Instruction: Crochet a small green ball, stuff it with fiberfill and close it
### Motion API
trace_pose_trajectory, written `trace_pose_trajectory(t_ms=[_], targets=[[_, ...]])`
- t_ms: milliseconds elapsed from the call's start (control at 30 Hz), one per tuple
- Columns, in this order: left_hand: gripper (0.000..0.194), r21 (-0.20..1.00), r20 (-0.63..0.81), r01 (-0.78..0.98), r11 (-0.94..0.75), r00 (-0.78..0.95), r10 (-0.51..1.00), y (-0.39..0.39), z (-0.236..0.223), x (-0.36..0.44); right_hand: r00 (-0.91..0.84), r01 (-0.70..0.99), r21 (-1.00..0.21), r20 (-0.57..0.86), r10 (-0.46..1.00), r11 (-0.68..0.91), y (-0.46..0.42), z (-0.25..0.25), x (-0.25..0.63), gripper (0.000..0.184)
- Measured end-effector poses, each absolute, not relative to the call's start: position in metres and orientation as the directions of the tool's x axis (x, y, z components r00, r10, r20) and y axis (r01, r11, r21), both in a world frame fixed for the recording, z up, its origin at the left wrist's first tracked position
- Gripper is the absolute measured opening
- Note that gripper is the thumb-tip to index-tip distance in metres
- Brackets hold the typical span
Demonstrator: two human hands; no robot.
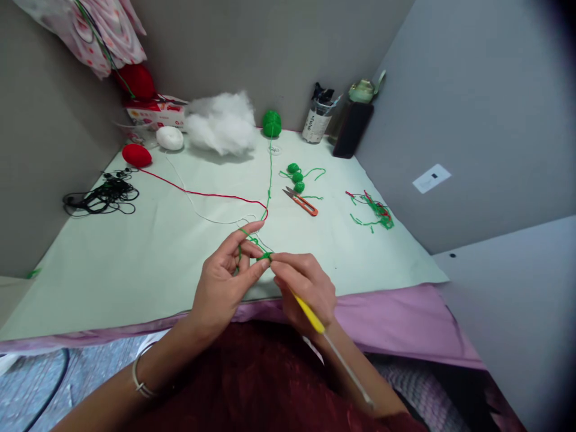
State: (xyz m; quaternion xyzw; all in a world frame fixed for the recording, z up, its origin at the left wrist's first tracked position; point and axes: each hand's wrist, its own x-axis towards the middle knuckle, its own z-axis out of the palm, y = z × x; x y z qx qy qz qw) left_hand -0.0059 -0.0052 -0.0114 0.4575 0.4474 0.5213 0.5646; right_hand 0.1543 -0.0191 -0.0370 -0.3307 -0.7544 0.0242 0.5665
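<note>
**Small green yarn piece [264, 257] pinched front and centre!**

And there it was on my feed: the left hand [220, 282] had the piece nipped between thumb and fingers, its index finger raised, with a green strand [270, 171] looped about the fingers. That strand ran up the pale table cover [171, 258] towards a green ball [272, 123] by the back wall.

Over to the right hand [308, 285], closed on a yellow-handled tool [310, 312], its grey end slanting out over the forearm! Those fingertips met the green piece beside the left thumb; whether the tool's tip was in the stitches, I couldn't tell, as the fingers hid it.

Just beyond, orange-handled snips [302, 203] lay with blades apart, right beside three little green balls [297, 177]. Out right, a heap of green and red scraps [380, 213].

On the left flank, a red ball [137, 155] sent its thread to just beyond the left fingers, a white ball [170, 138] sat near it, and black cord [105, 193] sprawled in a tangle. Fluffy white stuffing [220, 124] filled the back!
</note>
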Motion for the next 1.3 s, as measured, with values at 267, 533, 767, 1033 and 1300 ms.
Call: trace_pose_trajectory(t_ms=[267,533,767,1033,1300], targets=[[0.052,0.984,-0.049,-0.164,0.066,0.108,0.993,-0.004,-0.012,-0.009,-0.011,0.265,-0.645,0.741,0.671,0.717,-0.012,-0.031,0.157,0.020],[0.062,0.883,-0.161,-0.406,0.235,0.209,0.965,-0.004,-0.009,-0.004,-0.204,0.645,-0.257,0.849,0.487,0.719,-0.018,-0.039,0.154,0.030],[0.053,0.767,-0.256,-0.481,0.425,0.378,0.890,0.001,-0.003,-0.012,0.059,0.281,-0.666,0.730,0.680,0.691,-0.017,-0.029,0.157,0.026],[0.041,0.785,-0.236,-0.499,0.367,0.307,0.922,0.000,-0.004,-0.010,0.200,0.039,-0.784,0.614,0.764,0.620,-0.017,-0.027,0.150,0.023],[0.027,0.818,-0.222,-0.448,0.360,0.332,0.917,-0.003,-0.010,-0.008,0.270,-0.157,-0.842,0.466,0.842,0.516,-0.011,-0.029,0.151,0.015]])
